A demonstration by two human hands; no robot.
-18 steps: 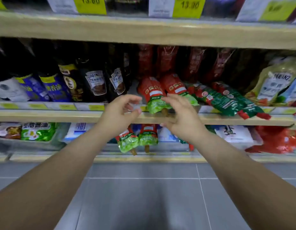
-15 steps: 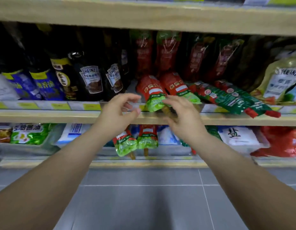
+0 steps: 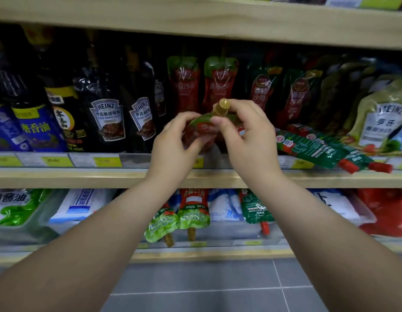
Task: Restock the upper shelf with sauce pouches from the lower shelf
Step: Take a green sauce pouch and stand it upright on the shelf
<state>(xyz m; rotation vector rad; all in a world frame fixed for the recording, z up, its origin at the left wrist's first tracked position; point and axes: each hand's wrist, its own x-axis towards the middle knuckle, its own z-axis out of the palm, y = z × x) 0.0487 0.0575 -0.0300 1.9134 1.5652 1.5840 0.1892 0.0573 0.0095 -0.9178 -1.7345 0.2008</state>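
The upper shelf (image 3: 83, 177) spans the frame; its far ends are cut off. At 6 o'clock, the lower shelf (image 3: 206, 254) carries lying pouches (image 3: 193, 210), partly hidden behind both forearms. At centre, the left hand (image 3: 173, 147) and right hand (image 3: 249, 140) both grip one red sauce pouch (image 3: 204, 129), upright above the upper shelf's front edge, its gold cap (image 3: 221, 106) at 12 o'clock. The fingers cover most of the pouch. At 9 o'clock stand dark bottles (image 3: 107, 118), their tops lost in shadow.
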